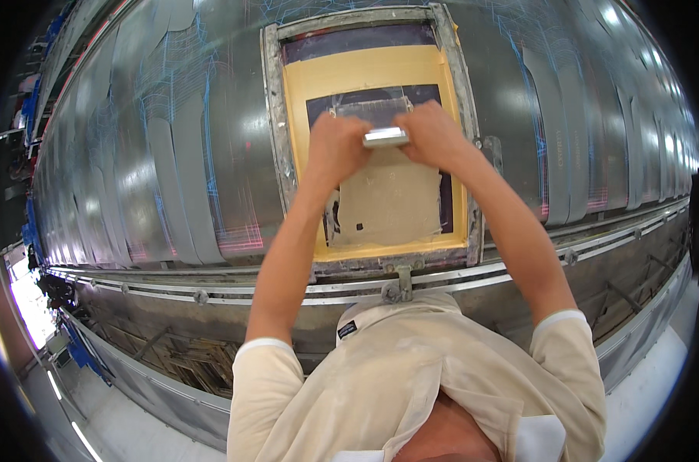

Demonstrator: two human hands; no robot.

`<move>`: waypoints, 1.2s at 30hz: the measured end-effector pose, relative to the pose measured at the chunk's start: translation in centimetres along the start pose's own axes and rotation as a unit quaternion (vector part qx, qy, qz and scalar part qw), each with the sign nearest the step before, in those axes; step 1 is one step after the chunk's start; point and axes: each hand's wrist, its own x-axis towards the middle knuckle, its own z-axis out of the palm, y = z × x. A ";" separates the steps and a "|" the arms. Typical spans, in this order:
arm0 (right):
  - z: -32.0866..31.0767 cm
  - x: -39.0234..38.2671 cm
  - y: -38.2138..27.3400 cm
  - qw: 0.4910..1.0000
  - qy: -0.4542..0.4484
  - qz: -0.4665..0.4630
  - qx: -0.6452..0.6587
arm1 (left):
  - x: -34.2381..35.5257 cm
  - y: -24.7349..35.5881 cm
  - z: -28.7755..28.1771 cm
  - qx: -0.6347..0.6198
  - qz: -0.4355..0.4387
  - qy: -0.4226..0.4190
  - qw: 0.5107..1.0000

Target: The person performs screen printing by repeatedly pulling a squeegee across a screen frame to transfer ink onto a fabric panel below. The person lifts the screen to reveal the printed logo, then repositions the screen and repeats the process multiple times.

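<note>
Both hands grip one squeegee (385, 137) across the middle of a printing screen (276, 138) lying on a long grey table (134, 154). Left hand (335, 146) is wrapped tight on the squeegee's left end, right hand (434, 137) on its right end. Squeegee looks rigid and light, likely slick with ink; best held at both ends. Grey fabric pieces (180, 185) lie left of the frame.

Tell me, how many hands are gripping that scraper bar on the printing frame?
2. The left hand grips the squeegee at its left end, the right hand at its right end, both over the screen frame. No other hands show.
</note>
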 end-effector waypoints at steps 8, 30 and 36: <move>5.0 -11.4 -5.1 0.997 0.022 -0.043 0.060 | -11.5 6.4 0.5 -0.040 0.006 -0.032 0.999; -2.0 4.6 3.3 0.997 -0.034 0.025 0.059 | 5.8 -2.4 -1.4 -0.014 -0.014 -0.078 0.997; 2.6 -6.5 -3.2 0.996 -0.077 0.015 0.043 | -7.2 3.5 0.9 -0.011 0.010 -0.040 0.999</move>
